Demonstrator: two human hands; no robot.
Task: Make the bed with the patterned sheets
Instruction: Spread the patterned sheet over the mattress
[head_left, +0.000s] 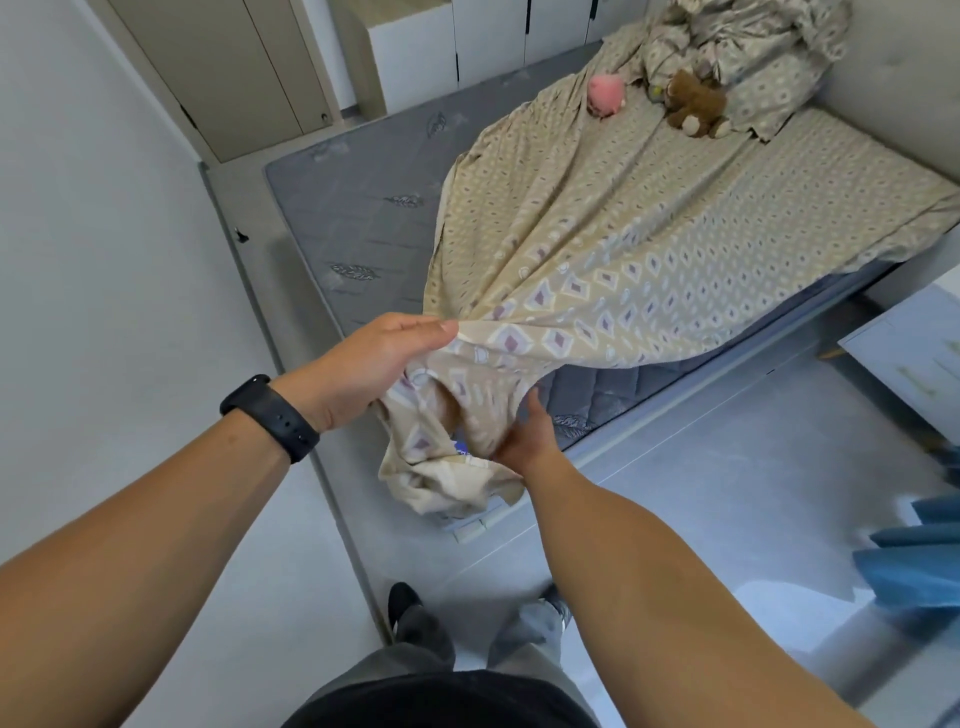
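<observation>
1. the left hand (363, 364) is raised over the near corner of the bed, fingers curled and clamped on a gathered bunch of the patterned sheet (649, 234), thumb side up.
2. a black wristband (270, 418) sits on the left wrist.
3. the right hand (530, 436) is lower, just beside the hanging corner of the sheet; its fingers reach into the folds and appear to pinch the cloth, though the fingertips are hidden by the fabric.
4. the sheet is beige with a diamond pattern. it lies spread over the right and far part of the grey mattress (353, 218), and is pulled into taut folds that run toward the left hand.
5. the left part of the mattress is bare, and its near edge also shows under the lifted cloth.
6. the loose corner of the sheet hangs below the left hand, in front of the bed's near corner, above the floor.
7. at the far end of the bed a pink soft toy (605, 93) and a brown teddy bear (693, 104) lie on the sheet, near a crumpled heap of matching patterned bedding (753, 47) against the wall.
8. blue fabric (919, 561) shows at the right edge, over the pale floor.
</observation>
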